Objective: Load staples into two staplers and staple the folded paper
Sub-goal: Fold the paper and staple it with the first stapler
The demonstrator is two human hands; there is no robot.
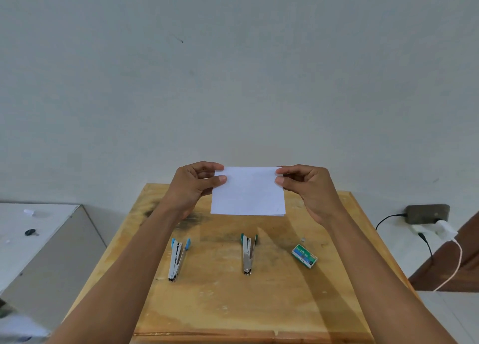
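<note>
Both hands, the left hand [191, 185] and the right hand [308, 188], pinch shut on the top corners of the folded paper [247, 192], lifted at 12 o'clock above the wooden surface [233, 304], probably for inspection. Toward 6 o'clock lie the blue-handled stapler [177, 259] and the green-handled stapler [248, 254]; the staple box [304, 256] waits at 4 o'clock.
</note>
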